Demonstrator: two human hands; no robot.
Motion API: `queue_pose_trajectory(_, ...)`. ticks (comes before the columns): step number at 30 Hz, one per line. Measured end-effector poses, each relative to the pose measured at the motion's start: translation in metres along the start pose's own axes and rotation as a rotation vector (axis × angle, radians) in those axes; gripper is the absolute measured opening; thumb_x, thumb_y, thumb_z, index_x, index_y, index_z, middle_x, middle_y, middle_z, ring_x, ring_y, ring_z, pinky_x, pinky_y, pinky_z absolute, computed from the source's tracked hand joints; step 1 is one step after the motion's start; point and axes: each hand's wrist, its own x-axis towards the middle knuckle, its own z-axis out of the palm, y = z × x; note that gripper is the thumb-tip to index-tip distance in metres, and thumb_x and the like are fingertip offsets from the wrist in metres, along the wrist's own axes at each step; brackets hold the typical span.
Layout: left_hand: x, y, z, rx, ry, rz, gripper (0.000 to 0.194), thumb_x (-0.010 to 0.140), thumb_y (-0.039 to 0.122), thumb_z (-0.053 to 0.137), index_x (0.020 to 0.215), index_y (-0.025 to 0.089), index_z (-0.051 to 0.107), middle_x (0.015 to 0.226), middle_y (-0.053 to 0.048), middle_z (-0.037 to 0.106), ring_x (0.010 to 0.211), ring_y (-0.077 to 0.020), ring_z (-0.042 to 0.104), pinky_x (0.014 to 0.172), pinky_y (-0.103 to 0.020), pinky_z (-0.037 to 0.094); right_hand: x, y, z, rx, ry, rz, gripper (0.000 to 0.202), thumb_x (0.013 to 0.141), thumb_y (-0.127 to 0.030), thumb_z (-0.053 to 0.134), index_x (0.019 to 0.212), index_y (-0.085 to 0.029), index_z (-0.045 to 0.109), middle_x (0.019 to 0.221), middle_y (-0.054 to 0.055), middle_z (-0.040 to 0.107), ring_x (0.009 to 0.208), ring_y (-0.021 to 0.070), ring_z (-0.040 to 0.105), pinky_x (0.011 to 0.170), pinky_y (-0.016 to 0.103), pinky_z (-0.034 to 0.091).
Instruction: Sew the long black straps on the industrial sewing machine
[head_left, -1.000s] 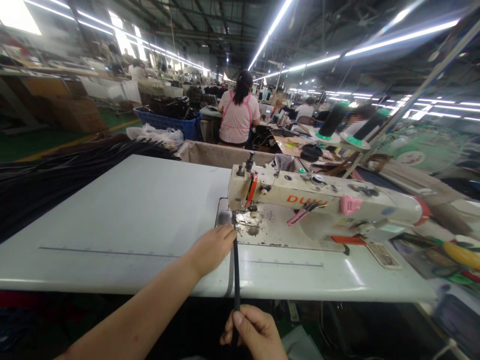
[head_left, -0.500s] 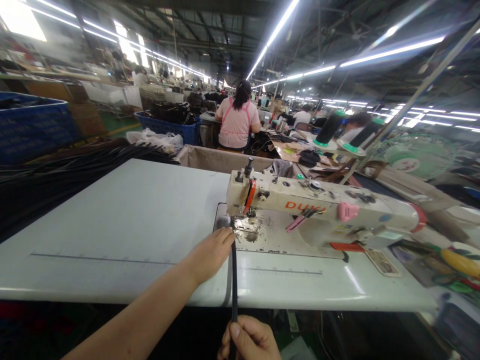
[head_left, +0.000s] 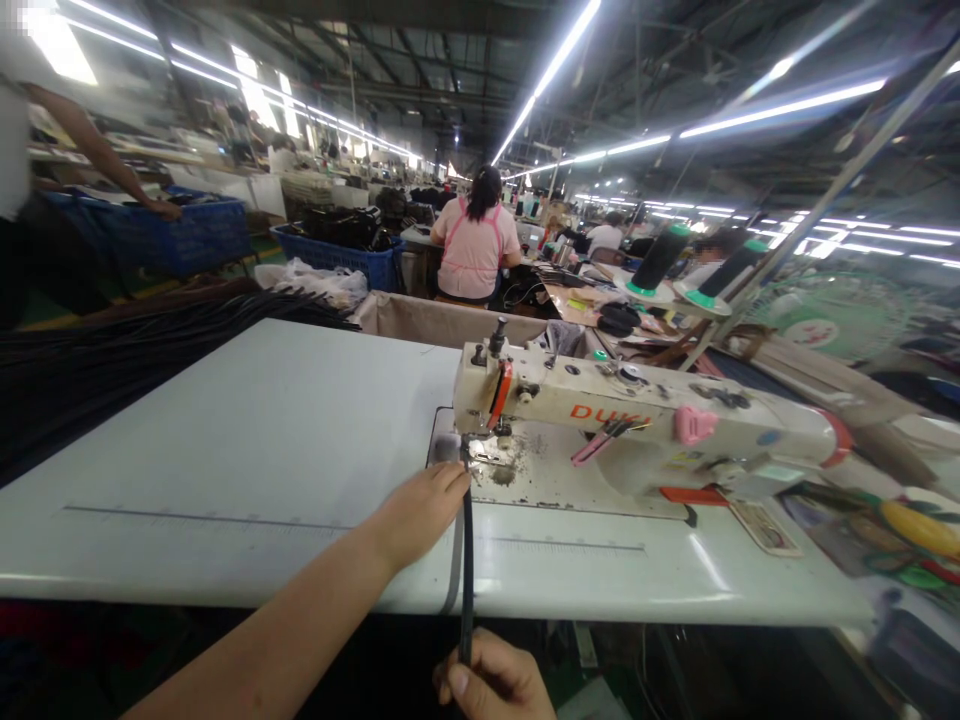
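A narrow black strap (head_left: 468, 560) runs from under the needle area of the sewing machine (head_left: 555, 400) down over the front edge of the table. My left hand (head_left: 431, 505) rests on the table just in front of the presser foot, its fingers closed together on the strap. Below the table edge, my right hand (head_left: 499, 678) pinches the strap between thumb and fingers. The strap's far end is hidden at the machine's foot, and its near end is hidden in my right hand.
The pale tabletop (head_left: 262, 430) carries a printed ruler line. Many dark straps (head_left: 150, 350) lie along its left side. Thread cones (head_left: 660, 260) stand behind the machine. A co-worker (head_left: 476, 240) sits ahead; another person's arm (head_left: 97, 145) reaches to a blue crate (head_left: 187, 230) at left.
A person has come in at the far left with a hand on the blue crate, which has shifted right. My right hand has dipped slightly; my left hand stays nearly in place.
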Motion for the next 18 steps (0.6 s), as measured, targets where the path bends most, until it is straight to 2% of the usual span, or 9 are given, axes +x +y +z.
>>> queue_pose_trajectory(3,0.001,0.001,-0.003,-0.015,0.001,-0.008,0.020,0.102,0.013,0.048,0.119,0.015,0.061,0.124,-0.012,0.067,0.127,-0.0267,0.062,0.112,-0.043,0.053,0.002,0.003,0.000,-0.037,0.023,-0.064,0.051,0.084,-0.068,0.074,0.071,-0.019,0.081,0.079,0.006,0.070,0.073,0.0183,0.061,0.071,0.030,0.046)
queue_pose_trajectory(6,0.001,0.001,-0.005,-0.021,0.010,-0.008,0.020,0.103,0.013,0.048,0.117,0.015,0.061,0.126,-0.013,0.066,0.127,-0.0268,0.062,0.111,-0.044,0.054,0.002,-0.001,0.000,-0.047,0.064,-0.052,0.048,0.085,-0.067,0.074,0.077,-0.020,0.082,0.082,0.007,0.074,0.080,0.0218,0.065,0.078,0.032,0.049)
queue_pose_trajectory(9,0.001,0.001,-0.004,-0.026,0.011,-0.005,0.020,0.104,0.014,0.046,0.117,0.016,0.061,0.126,-0.012,0.066,0.127,-0.0267,0.062,0.110,-0.044,0.054,0.002,-0.012,0.002,0.060,0.098,0.087,0.051,0.083,-0.070,0.075,0.095,-0.020,0.081,0.087,0.009,0.079,0.083,0.0232,0.069,0.076,0.032,0.051)
queue_pose_trajectory(11,0.001,0.000,-0.004,-0.024,0.008,-0.010,0.021,0.104,0.015,0.045,0.118,0.016,0.061,0.126,-0.013,0.066,0.127,-0.0268,0.062,0.110,-0.044,0.054,0.001,-0.020,0.003,0.144,0.091,0.188,0.058,0.081,-0.072,0.075,0.103,-0.019,0.078,0.082,0.009,0.080,0.075,0.0208,0.069,0.068,0.028,0.050)
queue_pose_trajectory(14,0.001,0.000,-0.005,-0.010,-0.014,-0.008,0.021,0.104,0.015,0.046,0.119,0.015,0.061,0.127,-0.013,0.066,0.128,-0.0271,0.062,0.110,-0.044,0.054,0.001,-0.029,0.006,0.142,0.058,0.222,0.061,0.081,-0.075,0.074,0.094,-0.016,0.075,0.070,0.008,0.078,0.061,0.0153,0.063,0.061,0.025,0.045)
queue_pose_trajectory(18,0.001,0.000,-0.007,0.001,-0.034,0.008,0.020,0.103,0.014,0.047,0.116,0.015,0.062,0.126,-0.013,0.066,0.127,-0.0269,0.062,0.111,-0.043,0.053,0.000,-0.033,0.007,0.111,0.064,0.232,0.062,0.077,-0.077,0.075,0.082,-0.016,0.076,0.069,0.007,0.078,0.063,0.0153,0.064,0.061,0.024,0.044)
